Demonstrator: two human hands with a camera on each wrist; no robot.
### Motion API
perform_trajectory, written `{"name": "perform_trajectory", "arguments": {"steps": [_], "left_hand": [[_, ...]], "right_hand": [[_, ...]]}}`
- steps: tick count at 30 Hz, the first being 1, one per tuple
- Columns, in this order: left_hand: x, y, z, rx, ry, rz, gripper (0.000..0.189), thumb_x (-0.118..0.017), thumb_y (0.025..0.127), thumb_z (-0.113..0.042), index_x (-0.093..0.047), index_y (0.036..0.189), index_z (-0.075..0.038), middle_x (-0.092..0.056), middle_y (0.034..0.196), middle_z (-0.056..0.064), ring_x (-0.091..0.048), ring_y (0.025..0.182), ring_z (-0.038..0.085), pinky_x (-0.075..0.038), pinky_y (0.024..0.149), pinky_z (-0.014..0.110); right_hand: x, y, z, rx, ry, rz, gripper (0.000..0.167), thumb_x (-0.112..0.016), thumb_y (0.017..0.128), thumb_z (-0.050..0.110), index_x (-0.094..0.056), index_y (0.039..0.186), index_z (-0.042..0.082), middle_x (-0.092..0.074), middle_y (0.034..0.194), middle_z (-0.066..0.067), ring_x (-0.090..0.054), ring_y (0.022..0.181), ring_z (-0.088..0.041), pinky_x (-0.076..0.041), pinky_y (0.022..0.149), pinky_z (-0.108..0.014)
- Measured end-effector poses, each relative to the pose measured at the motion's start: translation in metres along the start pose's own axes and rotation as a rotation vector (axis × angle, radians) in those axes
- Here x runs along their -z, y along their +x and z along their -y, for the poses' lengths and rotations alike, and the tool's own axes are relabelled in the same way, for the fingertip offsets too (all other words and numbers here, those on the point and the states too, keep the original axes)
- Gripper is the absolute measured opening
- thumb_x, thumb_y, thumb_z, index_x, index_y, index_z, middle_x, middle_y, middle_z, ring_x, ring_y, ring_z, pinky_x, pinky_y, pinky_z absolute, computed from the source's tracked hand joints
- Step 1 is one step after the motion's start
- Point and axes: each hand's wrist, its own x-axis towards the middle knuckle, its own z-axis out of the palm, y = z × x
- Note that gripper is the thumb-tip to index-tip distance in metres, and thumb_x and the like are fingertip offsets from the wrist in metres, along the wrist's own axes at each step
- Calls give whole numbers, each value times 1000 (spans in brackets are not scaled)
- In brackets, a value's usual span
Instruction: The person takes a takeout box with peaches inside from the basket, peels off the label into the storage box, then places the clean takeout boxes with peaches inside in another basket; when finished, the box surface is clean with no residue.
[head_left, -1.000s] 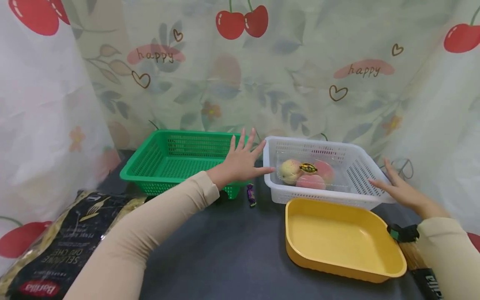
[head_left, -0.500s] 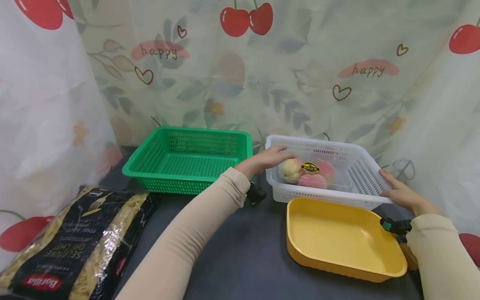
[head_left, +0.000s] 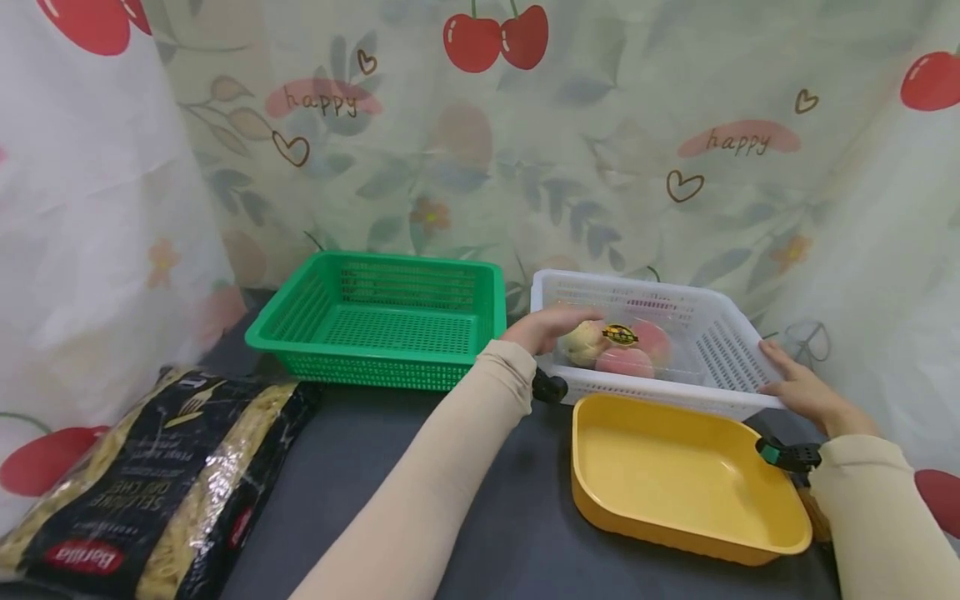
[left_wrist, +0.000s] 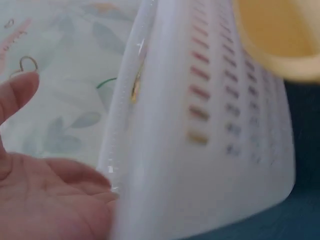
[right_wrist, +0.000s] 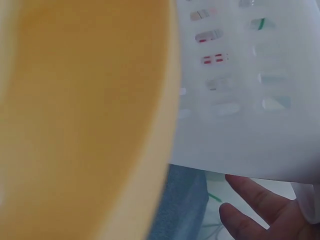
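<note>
White basket: perforated, on dark counter, right of centre. Clear pack lies in its left part: 3 round fruits visible, 1 yellowish, 2 pink; black-and-yellow label on top. Left hand at basket's left end, right hand at right rim.

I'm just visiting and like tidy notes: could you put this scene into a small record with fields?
Left grip: a person's hand, at the left end of the white basket
Right grip: the other hand, at its right end
Fruit pack: clear, inside the white basket
Yellow tray: in front of the white basket
Green basket: left of the white one
Pasta bag: front left
</note>
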Motion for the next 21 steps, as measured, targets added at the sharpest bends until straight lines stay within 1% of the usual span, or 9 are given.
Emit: {"name": "perform_trajectory", "arguments": {"steps": [5, 7, 8, 10, 12, 15, 17, 19, 21], "left_hand": [[-16, 5, 4, 65, -48, -135, 55, -54, 90, -44, -50, 135, -12, -39, 146, 6, -34, 135, 28, -26, 111, 50], [-21, 12, 6, 69, -66, -186, 47, -58, 89, -40, -58, 126, -11, -49, 137, 5, -43, 126, 26, -31, 108, 47], [-24, 12, 6, 68, -52, -214, 44, -59, 89, -36, -59, 124, -10, -50, 135, 5, -45, 124, 24, -32, 107, 46], [-27, 16, 9, 67, -33, -266, 48, -61, 88, -29, -53, 130, -8, -47, 138, 5, -43, 125, 22, -31, 108, 42], [-27, 50, 25, 45, 13, -302, 58, -64, 85, -25, -44, 136, -8, -43, 142, 6, -42, 127, 22, -34, 106, 38], [-28, 77, 37, 42, 13, -329, 77, -69, 81, -18, -29, 146, -13, -32, 149, 7, -33, 135, 23, -32, 108, 36], [-28, 80, 38, 38, 9, -342, 75, -69, 79, -11, -32, 144, -15, -36, 147, 7, -36, 134, 24, -36, 105, 37], [-32, 50, 23, 57, -5, -359, 75, -67, 80, -4, -33, 145, -17, -36, 148, 6, -34, 135, 24, -35, 107, 37], [-33, 28, 13, 62, 16, -375, 72, -64, 82, -1, -33, 145, -16, -35, 148, 8, -34, 135, 24, -37, 105, 37]], "right_hand": [[0, -1, 1, -18, 2, -25, 77, -42, 90, -1, 12, 145, 4, 28, 146, -21, 15, 133, -54, 2, 104, -69], [0, -2, 1, -29, 7, -24, 77, -42, 90, 0, 13, 145, 5, 28, 146, -20, 12, 133, -56, 1, 104, -69], [-1, -2, 1, -34, 10, -23, 77, -42, 90, 0, 13, 145, 6, 28, 146, -19, 12, 133, -56, 1, 104, -69], [-2, -2, 2, -40, 16, -18, 77, -42, 90, 1, 13, 145, 6, 29, 146, -18, 12, 133, -56, 0, 103, -70], [-3, -2, 2, -43, 16, -16, 77, -42, 90, 1, 13, 145, 6, 29, 146, -18, 12, 133, -56, -1, 103, -70], [-4, -1, 2, -43, 13, -21, 77, -42, 90, 1, 12, 145, 6, 28, 147, -19, 13, 133, -56, -1, 103, -70], [-4, 0, 1, -40, 11, -23, 77, -42, 90, 1, 12, 145, 6, 27, 147, -20, 12, 133, -57, -2, 103, -71], [-5, 1, 0, -37, 7, -26, 77, -42, 90, 1, 11, 145, 6, 27, 147, -20, 11, 132, -57, -2, 102, -71], [-5, 1, 0, -34, 4, -28, 77, -42, 90, 0, 11, 145, 5, 26, 147, -21, 11, 133, -57, -3, 103, -71]]}}
